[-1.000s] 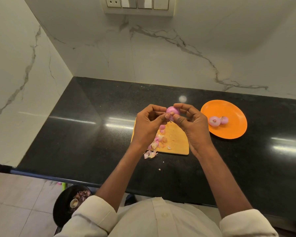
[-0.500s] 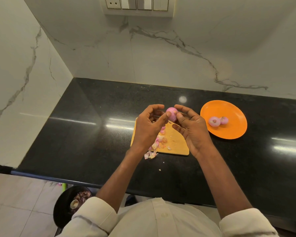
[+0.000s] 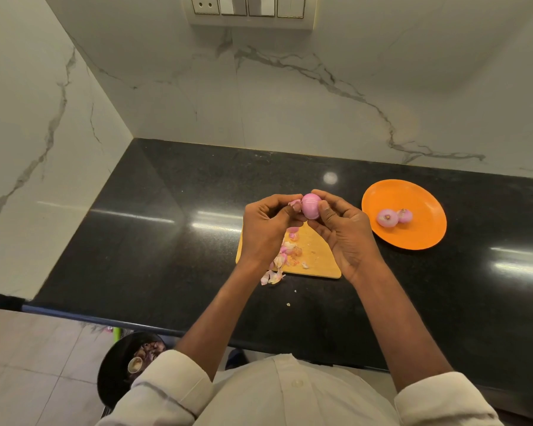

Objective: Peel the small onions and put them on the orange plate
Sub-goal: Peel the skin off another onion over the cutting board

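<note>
Two hands: we raise both above the cutting board (image 3: 317, 262) so loose skin drops onto it, not onto the plate.
Small onion (image 3: 310, 206): pinched between the two hands over the board's far edge, its smooth pink flesh mostly bare; it touches neither board nor plate.
Right hand (image 3: 345, 232): closed on the onion with thumb and fingertips, which steadies it while the other hand strips.
Left hand (image 3: 266, 229): curled shut at the onion's left side, nipping a flap of skin (image 3: 295, 204) that hangs there; we judge the last scraps are being pulled away.
Peelings (image 3: 282, 259): heaped along the board's left part, a few spilled past its near edge onto the worktop (image 3: 166, 241).
Orange plate (image 3: 425, 235): set well right of the board towards the worktop's far edge, apart from the scraps to keep the finished pieces clean.
Peeled onions (image 3: 387, 218): two, touching, near the plate's centre.
Progress: we judge the third onion nearly ready for the plate; whether more await peeling cannot be told.
</note>
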`<state>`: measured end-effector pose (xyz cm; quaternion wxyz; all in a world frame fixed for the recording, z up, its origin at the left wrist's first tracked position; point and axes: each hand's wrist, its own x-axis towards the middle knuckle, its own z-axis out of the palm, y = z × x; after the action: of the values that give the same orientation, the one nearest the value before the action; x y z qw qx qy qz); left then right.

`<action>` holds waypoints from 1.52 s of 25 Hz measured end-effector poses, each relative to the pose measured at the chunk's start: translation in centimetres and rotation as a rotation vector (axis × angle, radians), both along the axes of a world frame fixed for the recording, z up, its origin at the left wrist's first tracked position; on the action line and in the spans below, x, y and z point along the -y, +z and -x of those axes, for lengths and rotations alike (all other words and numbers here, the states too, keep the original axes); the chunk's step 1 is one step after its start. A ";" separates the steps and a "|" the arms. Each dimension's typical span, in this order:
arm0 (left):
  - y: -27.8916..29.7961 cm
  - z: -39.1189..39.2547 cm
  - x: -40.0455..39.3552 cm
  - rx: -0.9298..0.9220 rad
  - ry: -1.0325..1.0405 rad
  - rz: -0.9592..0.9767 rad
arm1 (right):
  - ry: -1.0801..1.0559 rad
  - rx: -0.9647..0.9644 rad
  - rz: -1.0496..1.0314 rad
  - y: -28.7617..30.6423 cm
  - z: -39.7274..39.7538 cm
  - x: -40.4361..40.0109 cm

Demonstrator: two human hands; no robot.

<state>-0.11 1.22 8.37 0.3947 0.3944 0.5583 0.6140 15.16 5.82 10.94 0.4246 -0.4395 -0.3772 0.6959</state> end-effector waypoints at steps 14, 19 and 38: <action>-0.7 0.2 0.4 -0.061 -0.011 0.015 | 0.027 -0.032 0.039 -0.1 0.0 0.1; -1.1 0.2 0.4 -0.031 -0.028 0.022 | -0.033 -0.035 0.097 0.1 0.3 0.4; -0.9 0.0 0.3 -0.463 -0.080 0.036 | 0.038 0.208 -0.157 -1.1 -0.4 0.7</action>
<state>-0.10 0.87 7.48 0.2871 0.5392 0.6288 0.4810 15.52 5.17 9.86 0.4028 -0.4675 -0.4807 0.6230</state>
